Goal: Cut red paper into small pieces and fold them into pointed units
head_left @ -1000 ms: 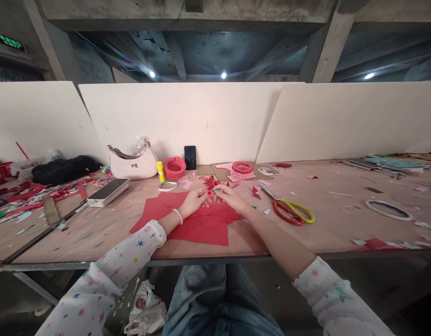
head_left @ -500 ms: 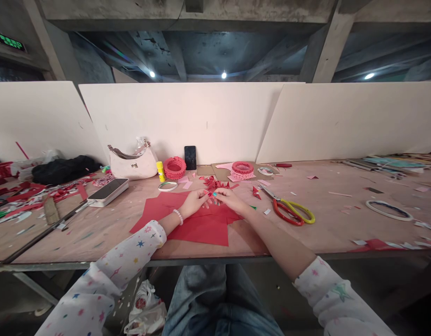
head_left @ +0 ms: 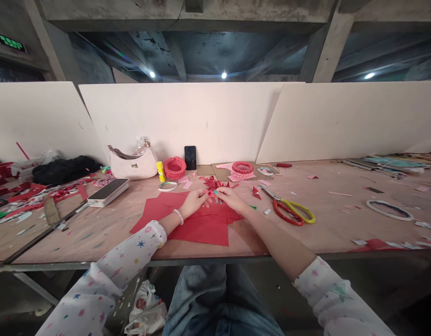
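My left hand [head_left: 195, 200] and my right hand [head_left: 229, 197] meet above sheets of red paper [head_left: 201, 229] on the table. Between their fingertips is a small piece of red paper [head_left: 210, 192], pinched from both sides; its exact shape is too small to make out. Just behind the hands lies a heap of folded red paper pieces [head_left: 215, 182]. One more folded red piece [head_left: 256, 192] rests to the right, by the tip of the scissors [head_left: 288, 207], which have one red and one yellow handle.
Behind the hands stand a yellow glue stick [head_left: 161, 171], a ring of folded red paper [head_left: 175, 168], another red and pink ring [head_left: 242, 169] and an upright phone [head_left: 190, 157]. A white handbag [head_left: 133, 163] and a white box-like device [head_left: 108, 192] are on the left. Tape rolls [head_left: 168, 186] lie about.
Both hands stay in nearly the same place. Only the fingertips shift slightly around the small red paper piece.
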The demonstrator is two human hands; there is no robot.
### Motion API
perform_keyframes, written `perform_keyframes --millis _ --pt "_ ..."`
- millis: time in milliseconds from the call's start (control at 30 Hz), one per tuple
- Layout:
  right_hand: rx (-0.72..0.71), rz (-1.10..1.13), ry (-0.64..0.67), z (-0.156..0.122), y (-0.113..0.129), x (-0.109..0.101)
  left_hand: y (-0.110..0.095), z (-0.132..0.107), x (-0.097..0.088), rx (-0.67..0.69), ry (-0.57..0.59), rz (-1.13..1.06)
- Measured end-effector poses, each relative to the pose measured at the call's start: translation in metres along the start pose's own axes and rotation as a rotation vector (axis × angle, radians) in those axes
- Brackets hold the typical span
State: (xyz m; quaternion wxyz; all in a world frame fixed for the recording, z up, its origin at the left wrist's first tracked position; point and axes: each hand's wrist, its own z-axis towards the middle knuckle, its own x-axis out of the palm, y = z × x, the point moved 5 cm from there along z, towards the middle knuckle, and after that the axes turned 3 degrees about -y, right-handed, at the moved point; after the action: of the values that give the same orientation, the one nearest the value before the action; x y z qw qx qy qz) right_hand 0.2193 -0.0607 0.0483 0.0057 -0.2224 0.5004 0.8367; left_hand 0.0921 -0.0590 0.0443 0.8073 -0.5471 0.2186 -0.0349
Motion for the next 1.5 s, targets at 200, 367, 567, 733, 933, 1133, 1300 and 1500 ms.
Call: perform_keyframes --millis 200,367,567,733,933,1133,1300,1500 --pt "-0.032 -0.065 -0.048 -0.001 0.003 -0.004 0.003 0.000 -0.001 -0.035 -0.025 -0.027" --pt "-0.051 -0.094 -0.039 -0.001 0.003 -0.004 0.002 0.000 -0.001 -0.032 -0.016 -0.028" --pt "-0.127 -0.206 -0.143 0.002 -0.002 -0.004 0.002 0.000 0.000 -0.081 -0.022 -0.059" --pt "-0.189 -0.455 -0.230 0.000 0.000 -0.004 0.008 0.001 0.000 -0.107 -0.026 -0.084" --pt "-0.269 -0.692 -0.260 -0.004 0.010 -0.001 0.010 0.001 -0.002 -0.155 -0.071 -0.124" --pt "-0.357 -0.697 -0.266 -0.006 0.013 0.001 0.010 -0.002 -0.004 -0.229 -0.063 -0.259" --pt "-0.369 -0.629 -0.202 -0.006 0.013 0.003 0.015 -0.001 -0.005 -0.267 -0.039 -0.342" --pt "-0.377 -0.562 -0.172 -0.006 0.019 0.004 0.021 0.000 -0.002 -0.327 0.053 -0.479"
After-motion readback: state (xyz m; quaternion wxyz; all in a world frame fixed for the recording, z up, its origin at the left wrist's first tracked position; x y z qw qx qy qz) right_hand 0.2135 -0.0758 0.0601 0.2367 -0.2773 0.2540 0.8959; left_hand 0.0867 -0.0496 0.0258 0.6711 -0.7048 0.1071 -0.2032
